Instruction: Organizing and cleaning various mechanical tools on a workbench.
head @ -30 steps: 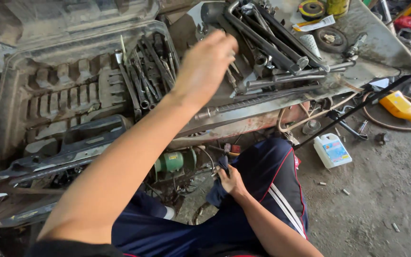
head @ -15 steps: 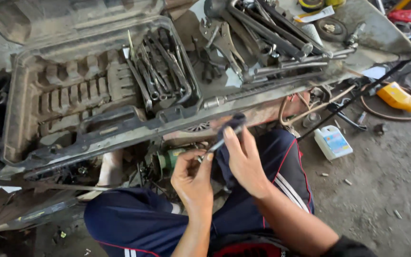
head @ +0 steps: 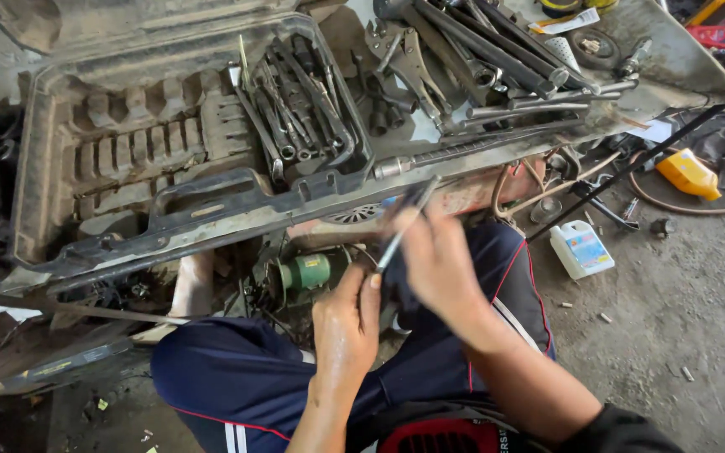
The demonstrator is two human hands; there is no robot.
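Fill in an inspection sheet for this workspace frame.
Surface: dirty concrete floor, small debris.
Job's things: thin metal rod between both hands, blurred.
Clutter: open tool case with wrenches; loose tools on metal sheet; white jug; yellow bottle; green motor.
Grippers: left hand and right hand fingers closed on the rod.
Cables: black hose.
Surroundings: nothing seen.

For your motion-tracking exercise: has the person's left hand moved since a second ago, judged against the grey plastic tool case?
Yes. The left hand has dropped from up over the grey plastic tool case to below its front edge, near the lap.
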